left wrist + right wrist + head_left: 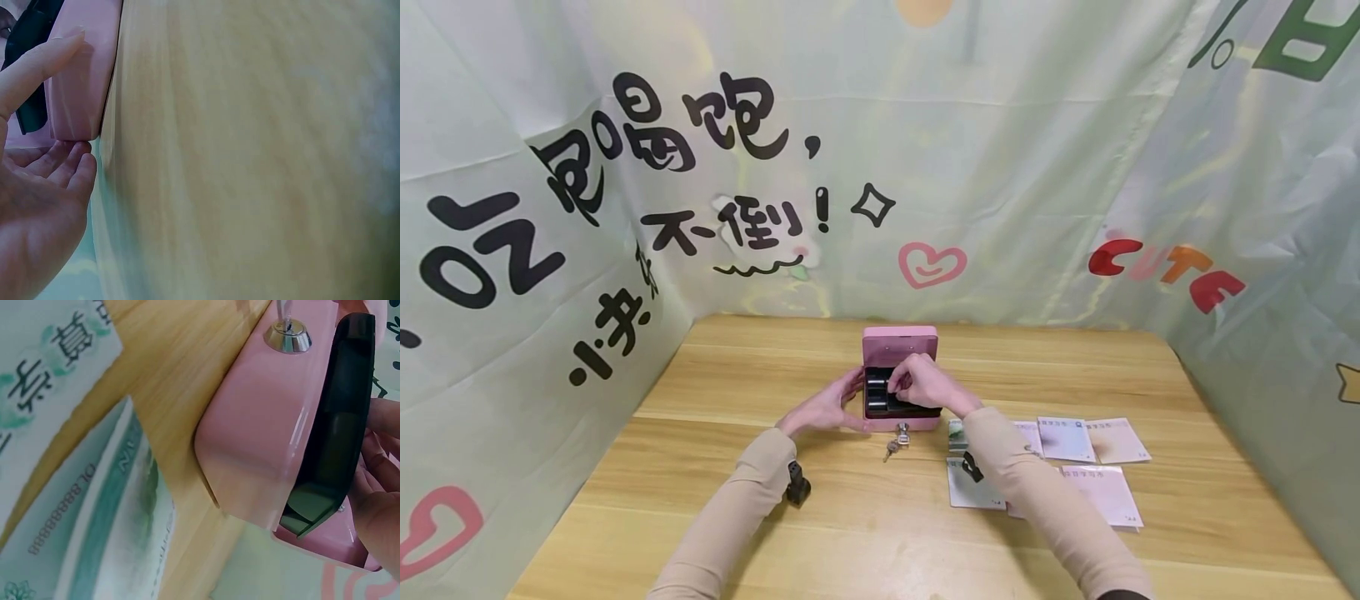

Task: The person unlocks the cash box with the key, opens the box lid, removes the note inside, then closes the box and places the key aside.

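A pink metal cash box stands on the table with its lid raised at the back. Inside it is a black coin tray, which sticks up past the box rim in the right wrist view. My right hand reaches over the tray and pinches it near the middle; the exact grip is partly hidden. Around the box's left side lies my left hand, thumb at the front corner and outstretched fingers touching the side. A key sits in the front lock, with keys hanging from it.
Several stacks of play banknotes lie in two rows right of the box, partly under my right forearm. The wooden table ends at printed cloth walls at the back and sides.
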### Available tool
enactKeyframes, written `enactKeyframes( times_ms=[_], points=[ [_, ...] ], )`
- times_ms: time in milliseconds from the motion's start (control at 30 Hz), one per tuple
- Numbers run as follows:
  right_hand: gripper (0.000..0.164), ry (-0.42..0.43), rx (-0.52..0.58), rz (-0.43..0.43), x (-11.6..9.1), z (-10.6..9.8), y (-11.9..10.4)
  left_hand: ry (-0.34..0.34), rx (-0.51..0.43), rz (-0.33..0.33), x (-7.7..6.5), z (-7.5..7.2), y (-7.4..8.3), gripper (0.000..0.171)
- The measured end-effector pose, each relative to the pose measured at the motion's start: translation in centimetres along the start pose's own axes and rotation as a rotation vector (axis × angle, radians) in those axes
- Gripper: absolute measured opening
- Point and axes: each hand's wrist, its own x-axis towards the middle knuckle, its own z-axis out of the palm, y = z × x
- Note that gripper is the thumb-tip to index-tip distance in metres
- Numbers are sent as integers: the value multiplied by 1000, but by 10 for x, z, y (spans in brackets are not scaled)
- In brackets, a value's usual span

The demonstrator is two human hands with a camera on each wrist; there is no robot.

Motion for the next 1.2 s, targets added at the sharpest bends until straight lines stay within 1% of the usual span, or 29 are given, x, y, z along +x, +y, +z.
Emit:
enactKeyframes(
  times_ms=[67,267,500,767,1000,1200],
  points=[
    [17,-3,0,13,0,1,0,1,0,-1,0,0,0,110],
    [17,-4,-16,0,-1,2,1,0,4,-5,-1,1,2,109],
    [18,-11,-17,21,1,8,5,10,-5,-32,-1,1,-1,111],
    [19,-10,-30,7,0,11,6,8,-8,-25,0,0,-2,110],
    [21,-28,-44,48,1,13,7,15,5,-47,-2,1,-1,112],
    [22,-23,-53,41,1,13,7,13,-5,-51,-2,1,0,112]
  ],
)
